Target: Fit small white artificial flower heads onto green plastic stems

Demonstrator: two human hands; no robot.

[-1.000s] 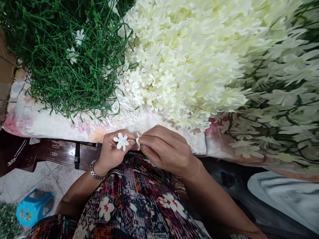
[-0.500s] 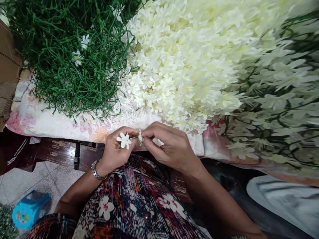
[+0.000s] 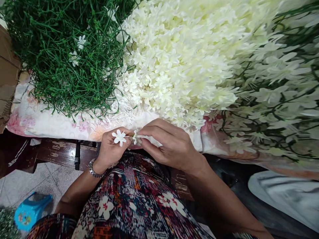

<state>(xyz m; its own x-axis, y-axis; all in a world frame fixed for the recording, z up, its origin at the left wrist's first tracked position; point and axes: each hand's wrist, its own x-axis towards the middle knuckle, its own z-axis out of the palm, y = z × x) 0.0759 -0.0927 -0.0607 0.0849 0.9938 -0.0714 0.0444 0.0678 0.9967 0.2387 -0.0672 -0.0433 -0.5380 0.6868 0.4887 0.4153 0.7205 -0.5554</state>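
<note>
My left hand, with a metal watch on the wrist, is closed on the green stem of an artificial flower sprig, and a white five- or six-petalled bloom shows over its fingers. At the sprig's tip, between the hands, sits a small white artificial flower seen side-on. My right hand pinches at that small flower from the right, a thin whitish strand showing between thumb and fingers. Both hands are held over my lap, just in front of the table's padded edge.
On the floral cloth lie a heap of green plastic stems, thin white strands and a large pile of white-cream blossoms. Flowered sprigs fill the right side. A cardboard box stands left; a blue stool is on the floor.
Both hands have shifted slightly left with the sprig. The small flower now shows more clearly, a little apart from my right fingertips, with a pale strand visible between them.
</note>
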